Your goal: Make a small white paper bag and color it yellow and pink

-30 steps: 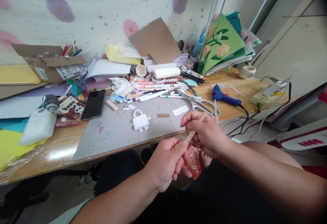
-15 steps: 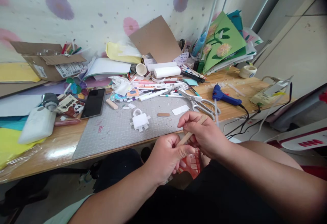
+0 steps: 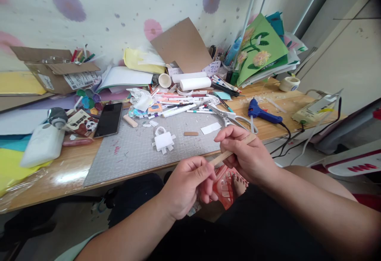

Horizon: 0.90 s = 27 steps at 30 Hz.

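A flat tan wooden stick is stretched between my two hands, in front of the table's edge. My left hand pinches its lower end between thumb and fingers. The upper part is gripped by my right hand, with the tip sticking out past the fingers. On the grey cutting mat beyond them lie a small white padded piece with a ring and tabs, a short brown strip and a white paper piece.
Silver scissors and a blue glue gun lie right of the mat. A black phone and a white bottle are at the left. Markers pile up behind, near a cardboard box.
My hands have moved apart, the right one up and to the right, the left slightly left. More of the stick shows between them, and a foot has come into view below.
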### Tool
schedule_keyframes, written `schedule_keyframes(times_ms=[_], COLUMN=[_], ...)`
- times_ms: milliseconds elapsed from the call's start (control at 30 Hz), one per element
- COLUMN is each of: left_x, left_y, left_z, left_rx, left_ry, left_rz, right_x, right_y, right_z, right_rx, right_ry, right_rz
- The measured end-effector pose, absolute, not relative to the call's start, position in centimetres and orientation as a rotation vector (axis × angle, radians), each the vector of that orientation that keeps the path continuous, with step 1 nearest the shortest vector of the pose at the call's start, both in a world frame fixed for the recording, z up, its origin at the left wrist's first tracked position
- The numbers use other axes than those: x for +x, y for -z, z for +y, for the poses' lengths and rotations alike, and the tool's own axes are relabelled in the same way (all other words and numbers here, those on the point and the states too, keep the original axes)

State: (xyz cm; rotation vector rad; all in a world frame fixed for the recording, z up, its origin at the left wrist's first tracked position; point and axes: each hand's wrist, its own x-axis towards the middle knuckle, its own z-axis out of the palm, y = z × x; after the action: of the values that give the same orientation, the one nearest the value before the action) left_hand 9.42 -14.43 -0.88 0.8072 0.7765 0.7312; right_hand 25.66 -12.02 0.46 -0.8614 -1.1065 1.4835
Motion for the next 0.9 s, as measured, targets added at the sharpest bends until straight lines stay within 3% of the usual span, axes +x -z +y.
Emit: schedule_keyframes(times_ms=[433,900], left_x=[9.8,10.1], left_y=[0.1,0.0], left_z=[-14.3,-14.2], left_rx=[0.574,0.664], left_ry=[-1.039,-1.025], left_rz=[0.699,0.636], right_x=[25.3,25.0], right_y=[0.2,-1.0], right_z=[-13.2,-13.5], right_rx=[-0.862,-0.812], right_ry=[-1.377,-1.489], right_rz=[-1.090,-0.767])
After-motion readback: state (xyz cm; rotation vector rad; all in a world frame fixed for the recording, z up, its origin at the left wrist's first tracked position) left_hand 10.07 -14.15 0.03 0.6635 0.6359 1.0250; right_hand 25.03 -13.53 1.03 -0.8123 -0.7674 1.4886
